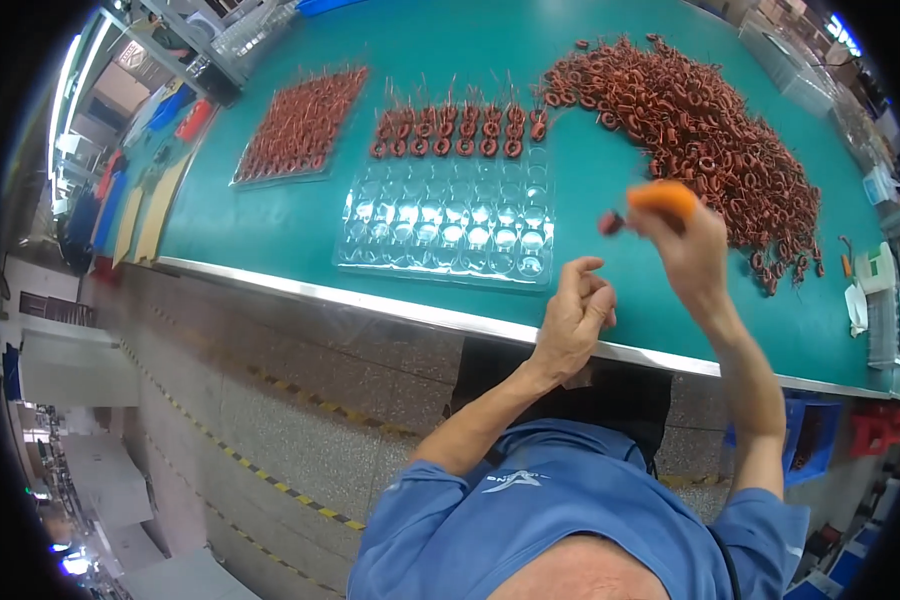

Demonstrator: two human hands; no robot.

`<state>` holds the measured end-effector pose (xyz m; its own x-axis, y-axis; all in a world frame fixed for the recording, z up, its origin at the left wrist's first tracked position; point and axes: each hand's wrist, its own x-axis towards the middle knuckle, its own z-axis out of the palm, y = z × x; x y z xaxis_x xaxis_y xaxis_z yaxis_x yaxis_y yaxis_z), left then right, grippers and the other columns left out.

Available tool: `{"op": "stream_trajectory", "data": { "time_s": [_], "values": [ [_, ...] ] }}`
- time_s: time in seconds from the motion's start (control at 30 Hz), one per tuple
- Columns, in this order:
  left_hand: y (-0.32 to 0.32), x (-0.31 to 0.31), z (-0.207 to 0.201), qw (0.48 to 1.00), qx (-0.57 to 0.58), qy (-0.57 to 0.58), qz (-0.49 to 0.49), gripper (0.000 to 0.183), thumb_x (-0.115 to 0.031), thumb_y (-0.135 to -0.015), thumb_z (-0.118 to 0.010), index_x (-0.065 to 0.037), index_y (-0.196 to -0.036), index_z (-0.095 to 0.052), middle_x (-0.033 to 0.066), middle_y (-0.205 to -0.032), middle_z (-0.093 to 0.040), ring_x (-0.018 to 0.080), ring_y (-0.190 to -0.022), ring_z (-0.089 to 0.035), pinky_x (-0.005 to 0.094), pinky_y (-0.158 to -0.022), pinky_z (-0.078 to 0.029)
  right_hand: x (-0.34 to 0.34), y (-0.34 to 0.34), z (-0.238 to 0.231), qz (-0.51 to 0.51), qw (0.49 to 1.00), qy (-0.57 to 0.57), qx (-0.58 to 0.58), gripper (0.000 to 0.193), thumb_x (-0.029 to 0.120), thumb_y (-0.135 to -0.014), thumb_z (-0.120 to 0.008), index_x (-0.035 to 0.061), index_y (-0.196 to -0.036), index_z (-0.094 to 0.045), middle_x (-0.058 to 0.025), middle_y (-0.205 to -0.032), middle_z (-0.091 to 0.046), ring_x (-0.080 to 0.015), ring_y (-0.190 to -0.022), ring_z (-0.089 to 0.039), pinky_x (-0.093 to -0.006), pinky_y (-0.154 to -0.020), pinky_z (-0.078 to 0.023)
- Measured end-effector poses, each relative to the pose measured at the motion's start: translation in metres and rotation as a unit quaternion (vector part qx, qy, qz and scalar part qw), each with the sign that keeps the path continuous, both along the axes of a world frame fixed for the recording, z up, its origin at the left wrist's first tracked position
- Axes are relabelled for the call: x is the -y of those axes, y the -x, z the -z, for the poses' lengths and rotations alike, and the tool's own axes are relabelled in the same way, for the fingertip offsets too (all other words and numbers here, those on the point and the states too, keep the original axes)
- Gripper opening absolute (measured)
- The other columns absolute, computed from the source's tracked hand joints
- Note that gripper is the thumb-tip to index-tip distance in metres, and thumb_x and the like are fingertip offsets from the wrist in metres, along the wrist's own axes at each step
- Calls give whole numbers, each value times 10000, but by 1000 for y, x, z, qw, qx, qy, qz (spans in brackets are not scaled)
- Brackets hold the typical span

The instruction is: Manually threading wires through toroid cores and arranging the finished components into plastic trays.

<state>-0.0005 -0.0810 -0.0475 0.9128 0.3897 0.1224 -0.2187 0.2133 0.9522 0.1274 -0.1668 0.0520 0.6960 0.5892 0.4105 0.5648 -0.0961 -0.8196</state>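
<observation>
My right hand [685, 235] is raised over the table, closed around an orange object [662, 197] that is blurred, so its kind cannot be made out. A small red-brown ring coil [609, 223] shows just left of those fingertips; what grips it is unclear. Lower and to the left, my left hand [570, 315] hovers at the table's front edge with fingers curled and nothing visible in them. Left of it lies a clear plastic tray [440, 272] with round pockets. Wire-legged ring coils [443, 130] fill its far rows, while the nearer pockets hold none.
A second tray [295, 130] packed with coils lies farther left. A large heap of loose coils [710, 130] covers the right of the green table [270, 225]. Clear plastic trays [785, 70] line the far right edge. A blue bin [813, 440] stands below the table.
</observation>
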Motion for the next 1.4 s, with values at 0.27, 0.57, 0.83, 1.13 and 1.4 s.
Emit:
{"op": "stream_trajectory", "data": {
  "time_s": [0.27, 0.57, 0.83, 1.13, 1.4],
  "values": [
    [4, 2, -12, 998, -34, -49, 12, 324, -81, -958, -506, 35, -1238, -391, 84, -849, -580, 115, -675, -576, 246, -606, -479, -135, -93, 41, -61, 978, 121, 156, 176, 114, -867, -628, 4, -1004, -644, -155, -813, -674, -226, -724, -650, -322, -659, -490],
    [2, 4, 0, 997, -13, -77, 16, 196, -60, -943, -519, 7, -1125, -490, 64, -789, -562, 108, -619, -554, 255, -560, -465, -104, -85, 23, -50, 952, 184, 241, 444, 122, -861, -617, 58, -1284, -499, -175, -1131, -570, -346, -907, -614, -412, -762, -491],
    [6, 0, -6, 996, -16, -79, 30, 164, -76, -952, -507, 11, -1091, -504, 52, -759, -559, 99, -623, -543, 253, -570, -459, 23, -115, 25, 20, 817, 395, 419, 395, 80, -795, -645, 12, -1171, -543, -133, -1128, -531, -301, -1099, -498, -394, -887, -434],
    [2, 3, -6, 996, -21, -84, 24, 167, -99, -953, -510, 21, -1068, -528, 48, -727, -551, 102, -623, -551, 262, -575, -463, 40, -134, 24, -26, 762, 420, 493, 91, 57, -781, -550, 47, -870, -567, -107, -959, -514, -273, -978, -493, -375, -813, -434],
    [9, 0, -7, 996, -21, -86, 15, 159, -100, -952, -509, 24, -1050, -534, 45, -724, -553, 100, -623, -551, 261, -573, -465, 40, -152, 31, -28, 764, 354, 539, 121, 80, -773, -606, 44, -884, -575, -107, -920, -505, -288, -922, -506, -377, -775, -463]
  ]
}}
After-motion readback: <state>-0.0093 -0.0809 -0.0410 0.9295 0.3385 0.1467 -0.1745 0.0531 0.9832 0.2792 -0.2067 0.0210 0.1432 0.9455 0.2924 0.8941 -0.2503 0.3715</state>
